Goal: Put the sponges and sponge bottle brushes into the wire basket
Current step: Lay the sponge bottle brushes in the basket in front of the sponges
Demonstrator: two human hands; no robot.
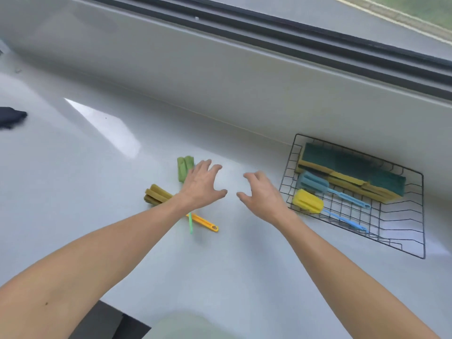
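Note:
A black wire basket (413, 250) lies at the right, against the back wall. Inside it are yellow-and-green sponges (354, 170), a blue sponge brush (314, 182) and a yellow sponge brush (308, 201) with a blue handle. On the counter, left of centre, two brushes lie crossed: a green-headed brush (184, 167) with a thin green handle and an olive-headed brush (155, 194) with an orange handle. My left hand (201, 185) hovers over where they cross, fingers spread, holding nothing. My right hand (263, 195) is open between the brushes and the basket.
The pale glossy counter (97, 179) runs to a low wall below a window sill. A dark cloth (11, 117) lies at the far left edge. A dark gap (107, 321) shows at the counter's near edge.

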